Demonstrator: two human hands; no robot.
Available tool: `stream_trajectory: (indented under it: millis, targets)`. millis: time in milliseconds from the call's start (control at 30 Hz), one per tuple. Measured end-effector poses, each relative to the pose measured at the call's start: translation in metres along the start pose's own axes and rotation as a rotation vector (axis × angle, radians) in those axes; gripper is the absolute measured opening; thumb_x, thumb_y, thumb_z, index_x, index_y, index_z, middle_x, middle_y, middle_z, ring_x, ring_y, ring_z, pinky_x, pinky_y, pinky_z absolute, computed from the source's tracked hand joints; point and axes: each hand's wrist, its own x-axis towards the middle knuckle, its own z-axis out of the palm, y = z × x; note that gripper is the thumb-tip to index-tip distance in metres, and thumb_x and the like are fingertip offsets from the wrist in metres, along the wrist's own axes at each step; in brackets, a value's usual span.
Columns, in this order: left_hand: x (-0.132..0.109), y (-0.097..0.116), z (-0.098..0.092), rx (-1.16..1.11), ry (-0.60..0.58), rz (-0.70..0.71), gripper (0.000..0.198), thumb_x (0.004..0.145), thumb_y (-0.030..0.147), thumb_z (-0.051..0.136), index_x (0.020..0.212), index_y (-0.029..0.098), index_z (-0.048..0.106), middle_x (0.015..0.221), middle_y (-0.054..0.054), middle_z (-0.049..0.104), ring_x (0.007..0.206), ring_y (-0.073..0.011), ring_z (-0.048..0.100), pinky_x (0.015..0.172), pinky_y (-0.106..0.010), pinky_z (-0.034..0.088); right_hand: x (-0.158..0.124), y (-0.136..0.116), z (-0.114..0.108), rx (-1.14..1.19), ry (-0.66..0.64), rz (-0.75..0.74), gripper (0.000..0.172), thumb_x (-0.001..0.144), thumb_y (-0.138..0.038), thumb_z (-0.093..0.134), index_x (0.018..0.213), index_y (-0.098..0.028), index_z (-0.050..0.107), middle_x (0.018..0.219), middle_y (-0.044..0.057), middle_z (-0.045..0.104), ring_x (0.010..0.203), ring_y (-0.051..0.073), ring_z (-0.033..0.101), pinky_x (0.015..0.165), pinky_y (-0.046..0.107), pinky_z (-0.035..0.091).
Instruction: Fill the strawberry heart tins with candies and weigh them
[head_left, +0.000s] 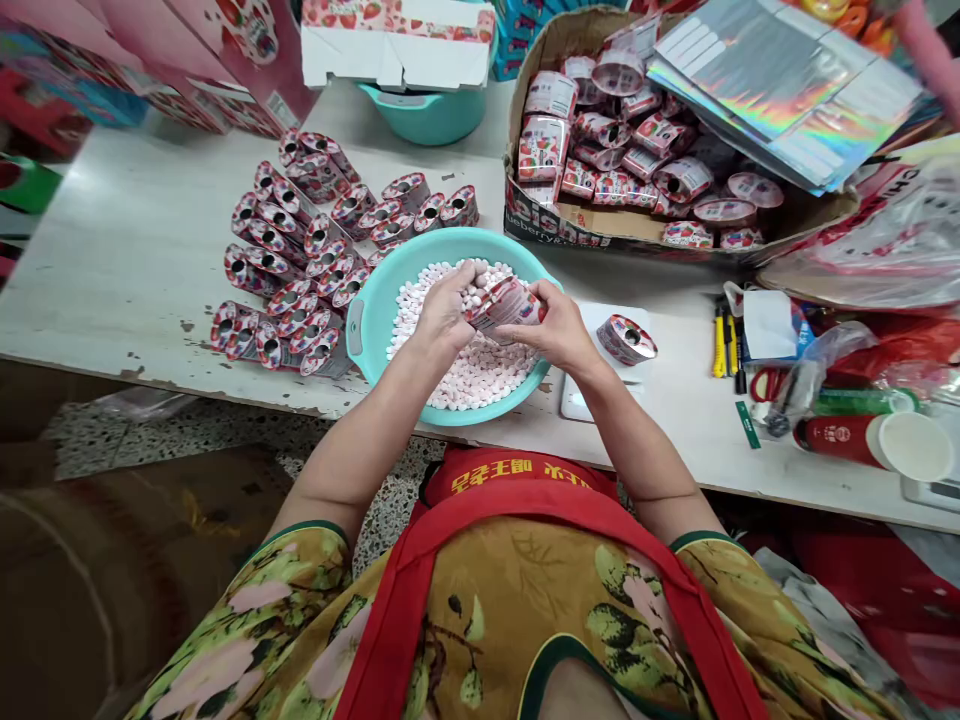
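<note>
A turquoise basin (382, 285) on the table holds a heap of small white-pink candies (480, 385). Above the heap, my right hand (556, 328) grips a small oval candy container (511, 306) with a red-and-white strawberry print, tilted toward my left hand. My left hand (447, 312) is cupped round some loose candies right at the container's end; its palm side is partly hidden. To the right of the basin, another oval container (627, 340) stands on a flat white device (576, 402) that looks like a scale.
Rows of upright containers (322, 255) stand left of the basin. A cardboard box (570, 228) at the back right holds many more, with silvery sheets (787, 80) across it. Cutter knives (724, 340) and a red paper cup (840, 440) lie at right. Another turquoise basin (427, 118) is behind.
</note>
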Motion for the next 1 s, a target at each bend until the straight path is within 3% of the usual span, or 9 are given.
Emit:
stream_trajectory:
  millis: [133,233,300,400,533,633,800,900,1000]
  targets:
    - [0.002,0.021,0.006,-0.04,-0.044,-0.037,0.018,0.095,0.033,0.07,0.084,0.02,0.065,0.068,-0.001,0.058,0.052,-0.0088,0.048,0.042,-0.019,0.036,-0.012,-0.008,-0.025,0.167,-0.058,-0.022,0.057,0.059,-0.048,0.093,0.101,-0.018,0.069,0.096,0.001,0.075,0.092,0.021,0.069,0.095,0.042,0.059]
    - [0.005,0.022,-0.001,-0.09,-0.001,-0.111,0.018,0.098,0.03,0.064,0.082,0.022,0.063,0.068,-0.001,0.06,0.053,-0.0086,0.051,0.043,-0.019,0.036,-0.032,-0.005,-0.053,0.289,0.112,-0.048,0.069,0.054,-0.049,0.096,0.109,-0.019,0.067,0.107,0.004,0.076,0.102,0.023,0.072,0.097,0.045,0.06]
    - [0.004,0.014,-0.008,-0.029,0.014,-0.255,0.016,0.094,0.024,0.066,0.079,0.02,0.061,0.066,-0.001,0.059,0.051,-0.0079,0.052,0.042,-0.016,0.034,-0.05,0.004,-0.072,0.311,0.231,-0.052,0.072,0.051,-0.051,0.097,0.109,-0.022,0.067,0.113,0.006,0.075,0.107,0.027,0.072,0.099,0.049,0.06]
    - [-0.001,0.001,-0.018,0.118,-0.077,-0.412,0.005,0.083,0.013,0.066,0.081,0.016,0.063,0.062,-0.001,0.057,0.044,-0.0044,0.044,0.037,-0.012,0.025,-0.08,0.022,-0.092,0.313,0.379,-0.018,0.07,0.05,-0.049,0.097,0.107,-0.024,0.067,0.114,0.007,0.075,0.11,0.029,0.073,0.101,0.054,0.06]
    - [-0.006,-0.002,-0.02,0.229,-0.266,-0.348,0.006,0.076,0.011,0.067,0.082,0.014,0.065,0.059,0.001,0.053,0.039,-0.0017,0.036,0.035,-0.011,0.016,-0.121,0.047,-0.105,0.356,0.517,0.042,0.068,0.049,-0.04,0.098,0.107,-0.023,0.066,0.11,0.007,0.075,0.105,0.029,0.074,0.101,0.058,0.059]
    - [-0.009,0.003,-0.014,0.361,-0.321,-0.308,0.009,0.08,0.014,0.071,0.077,0.014,0.063,0.057,0.002,0.049,0.039,-0.0015,0.033,0.036,-0.012,0.015,-0.147,0.06,-0.108,0.408,0.6,0.116,0.067,0.049,-0.034,0.099,0.105,-0.02,0.067,0.106,0.007,0.076,0.097,0.027,0.075,0.097,0.058,0.061]
    - [-0.02,0.0,0.022,0.531,-0.511,-0.232,0.02,0.087,0.021,0.076,0.081,0.017,0.057,0.057,0.005,0.045,0.044,-0.0034,0.031,0.042,-0.015,0.015,-0.172,0.075,-0.113,0.416,0.69,0.187,0.064,0.048,-0.029,0.1,0.102,-0.018,0.069,0.105,0.007,0.077,0.098,0.026,0.075,0.099,0.051,0.061]
    - [-0.022,-0.025,0.063,0.679,-0.677,-0.194,0.02,0.091,0.027,0.071,0.082,0.017,0.055,0.057,0.006,0.046,0.046,-0.0054,0.029,0.047,-0.02,0.016,-0.177,0.08,-0.115,0.416,0.731,0.191,0.062,0.05,-0.03,0.1,0.103,-0.019,0.069,0.106,0.006,0.078,0.101,0.026,0.075,0.099,0.047,0.062]
    - [-0.018,-0.06,0.106,0.99,-0.834,0.025,0.015,0.089,0.025,0.07,0.081,0.016,0.061,0.064,0.002,0.055,0.057,-0.0103,0.043,0.057,-0.024,0.029,-0.179,0.082,-0.117,0.394,0.771,0.177,0.06,0.052,-0.031,0.1,0.102,-0.019,0.07,0.107,0.007,0.078,0.101,0.026,0.076,0.097,0.045,0.062]
